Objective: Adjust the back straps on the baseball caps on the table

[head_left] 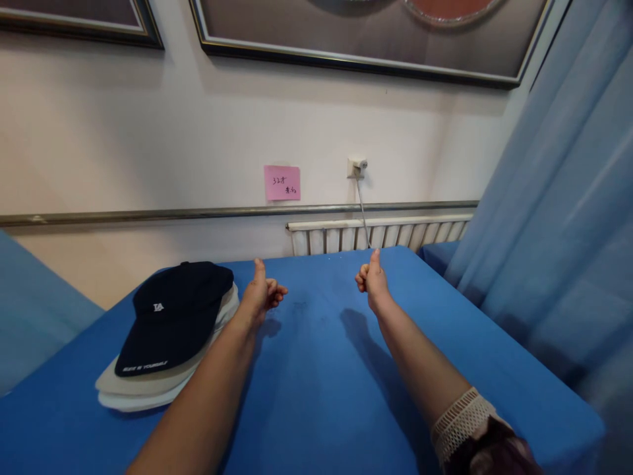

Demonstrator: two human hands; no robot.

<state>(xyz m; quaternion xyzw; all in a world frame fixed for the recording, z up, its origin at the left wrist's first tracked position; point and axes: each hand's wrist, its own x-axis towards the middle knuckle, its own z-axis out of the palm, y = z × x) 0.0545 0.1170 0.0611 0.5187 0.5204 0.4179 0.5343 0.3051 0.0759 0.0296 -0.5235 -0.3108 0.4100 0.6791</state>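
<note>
Fingers [277, 291] of the left hand [258, 293], just left of the frame's centre, are loosely bent and point rightward, the thumb upright and set apart from them; those of the right hand [374, 280], right of centre, curl inward beneath a raised thumb, and whether their tips press on the palm I cannot tell; no object shows in either hand, and the two hang well apart over a blue-covered table [316, 396]; in the lower left of the frame, nearest to the left hand, lies a stack of caps: a navy cap [173, 316] on top, with a small white emblem and white lettering along its brim, then a beige cap [111, 381], then a white cap [143, 400] lowest; the left forearm overlaps the stack's right edge in view, though contact cannot be made out; a pale lace cuff [462, 425] edges the dark sleeve at lower right; behind the table run a metal rail [198, 214] and, right of centre, a white radiator [390, 237]; above the rail, near the middle, are a pink note [282, 183] with handwriting and a plugged-in socket [356, 167], its cord hanging down; a large framed picture [366, 39] crosses the top; a blue curtain [554, 218] fills the right side.
</note>
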